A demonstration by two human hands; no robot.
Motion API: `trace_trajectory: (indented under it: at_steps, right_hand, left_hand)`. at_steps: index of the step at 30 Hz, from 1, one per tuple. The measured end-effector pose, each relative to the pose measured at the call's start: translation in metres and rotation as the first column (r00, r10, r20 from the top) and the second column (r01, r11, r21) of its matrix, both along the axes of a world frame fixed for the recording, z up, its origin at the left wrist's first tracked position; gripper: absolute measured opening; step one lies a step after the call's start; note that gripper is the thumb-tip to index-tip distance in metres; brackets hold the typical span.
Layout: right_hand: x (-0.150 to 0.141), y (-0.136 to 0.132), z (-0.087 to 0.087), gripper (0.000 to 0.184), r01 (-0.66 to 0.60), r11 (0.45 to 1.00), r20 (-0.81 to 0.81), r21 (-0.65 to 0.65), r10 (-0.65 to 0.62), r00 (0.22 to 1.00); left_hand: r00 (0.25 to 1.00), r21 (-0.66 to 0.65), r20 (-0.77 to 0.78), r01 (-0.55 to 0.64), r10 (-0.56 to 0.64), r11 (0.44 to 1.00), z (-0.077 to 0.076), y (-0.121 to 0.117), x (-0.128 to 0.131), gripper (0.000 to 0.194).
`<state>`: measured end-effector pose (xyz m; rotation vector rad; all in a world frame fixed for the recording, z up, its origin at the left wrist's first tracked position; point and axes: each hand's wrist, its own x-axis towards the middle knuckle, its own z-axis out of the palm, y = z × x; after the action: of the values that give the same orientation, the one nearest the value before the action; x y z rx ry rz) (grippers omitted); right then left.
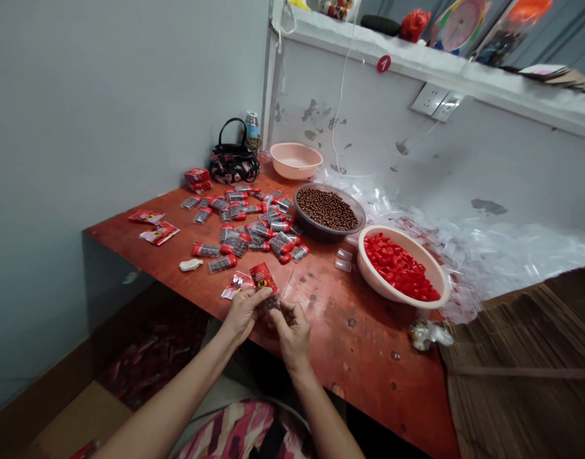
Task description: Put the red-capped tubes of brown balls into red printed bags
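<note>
My left hand (244, 312) and my right hand (291, 328) meet above the near edge of the red-brown table (349, 331). Together they pinch a small clear tube with dark beads (272, 302), and a red printed card (263, 278) stands up from it. Another printed card (237, 285) lies just beyond my left hand. Several filled tubes with red caps (249, 226) lie scattered further along the table. To the right sit a dark bowl of brown beads (328, 210) and a pale bowl of red caps (397, 266).
A heap of clear empty tubes (445, 245) lies along the wall. A pink basin (296, 159), a black patterned handbag (233, 159) and a bottle (252, 125) stand at the far end. Flattened cardboard (517, 363) lies to the right of the table.
</note>
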<state>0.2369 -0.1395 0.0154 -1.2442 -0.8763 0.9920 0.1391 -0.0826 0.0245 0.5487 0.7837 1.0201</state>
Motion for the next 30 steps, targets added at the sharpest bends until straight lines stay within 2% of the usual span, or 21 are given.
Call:
trace_trajectory:
  at_steps: [3, 5, 9, 11, 13, 16, 18, 20, 24, 26, 28, 30]
  right_hand:
    - [-0.001, 0.002, -0.002, 0.023, -0.056, 0.997, -0.178, -0.053, 0.046, 0.983]
    - [-0.002, 0.002, -0.003, 0.022, -0.075, 0.996, -0.205, -0.056, 0.062, 0.977]
    - [-0.001, -0.004, -0.003, 0.018, -0.020, 0.999, 0.121, 0.027, 0.017, 0.992]
    - [0.001, -0.005, -0.004, 0.018, 0.001, 0.999, 0.193, 0.038, -0.009, 0.981]
    - [0.002, -0.003, -0.006, 0.019, -0.013, 1.000, 0.094, 0.006, 0.013, 0.995]
    - [0.003, 0.002, -0.008, 0.020, -0.059, 0.997, -0.166, -0.043, 0.051, 0.985]
    - [0.002, 0.003, -0.008, 0.020, -0.063, 0.997, -0.241, -0.051, 0.049, 0.969]
    - [0.001, 0.001, -0.005, 0.020, -0.057, 0.998, -0.190, -0.041, 0.049, 0.981]
    - [0.000, -0.005, 0.002, 0.015, -0.029, 0.999, 0.127, 0.018, 0.027, 0.992]
    - [0.000, -0.007, 0.002, 0.014, -0.025, 0.999, 0.182, 0.029, 0.019, 0.983]
    - [0.000, -0.005, -0.001, 0.014, -0.038, 0.999, 0.070, 0.006, 0.037, 0.997]
    - [-0.001, -0.003, -0.005, 0.013, -0.050, 0.998, -0.120, -0.025, 0.046, 0.992]
  left_hand:
    - [0.999, 0.003, -0.037, 0.008, -0.008, 1.000, 0.001, -0.003, 0.000, 0.022]
    - [0.999, -0.001, -0.049, -0.004, 0.004, 1.000, 0.003, -0.004, -0.001, 0.022]
    - [0.995, -0.019, -0.033, -0.097, 0.097, 0.995, 0.005, -0.002, 0.001, 0.019]
    - [0.994, -0.036, -0.017, -0.108, 0.108, 0.993, 0.005, -0.004, 0.003, 0.019]
    - [0.997, -0.045, 0.007, -0.073, 0.073, 0.996, 0.003, -0.007, 0.005, 0.020]
    - [0.999, -0.026, 0.042, 0.012, -0.011, 1.000, 0.000, -0.011, 0.004, 0.021]
    - [0.997, -0.018, 0.051, 0.054, -0.053, 0.998, 0.000, -0.011, 0.001, 0.021]
    - [0.998, -0.030, 0.043, 0.056, -0.055, 0.998, 0.000, -0.009, -0.002, 0.019]
    - [1.000, -0.037, 0.002, -0.029, 0.029, 0.999, 0.004, -0.006, -0.003, 0.017]
    - [0.999, -0.027, -0.009, -0.035, 0.034, 0.999, 0.004, -0.008, -0.001, 0.018]
    - [1.000, -0.017, -0.001, 0.014, -0.014, 1.000, 0.002, -0.013, 0.002, 0.019]
    - [0.998, -0.006, 0.026, 0.056, -0.055, 0.998, -0.002, -0.018, 0.004, 0.018]
